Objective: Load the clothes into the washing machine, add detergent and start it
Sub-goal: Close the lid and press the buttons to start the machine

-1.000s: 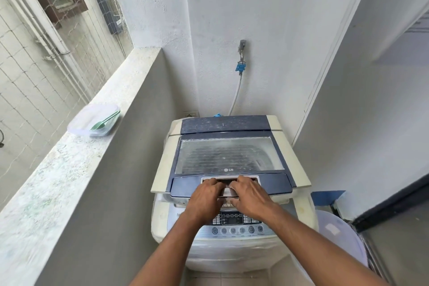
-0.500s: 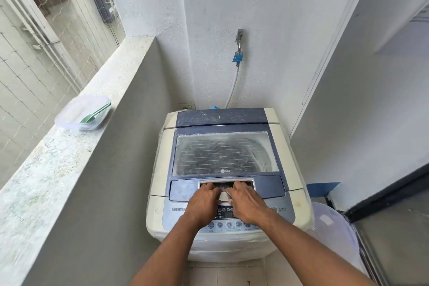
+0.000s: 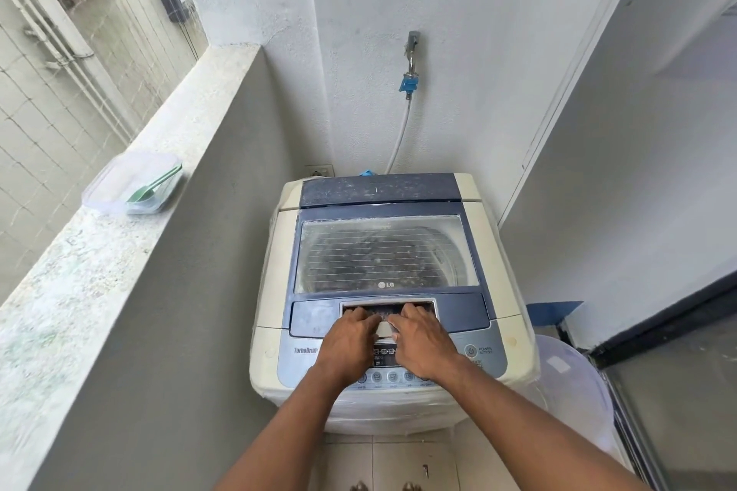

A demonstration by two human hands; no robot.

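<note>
A cream and blue top-loading washing machine [image 3: 275, 275] stands in the corner with its glass lid [image 3: 383, 255] closed flat. My left hand [image 3: 351, 339] and my right hand [image 3: 422, 343] lie side by side over the control panel, fingertips curled into the lid's handle recess [image 3: 426, 305]. A clear plastic container [image 3: 119, 183] with a green scoop [image 3: 153, 185] in it sits on the ledge to the left. No clothes show; the drum behind the glass looks dark.
A stone-topped ledge [image 3: 79, 275] runs along the left under a netted window. A tap [image 3: 410, 52] with a white hose hangs on the back wall. A translucent tub or basket [image 3: 574, 391] stands right of the machine, beside a dark door frame [image 3: 658, 319].
The view has dropped and drawn closer to the machine. Both hands stay at the lid handle, and the lid is still closed.
</note>
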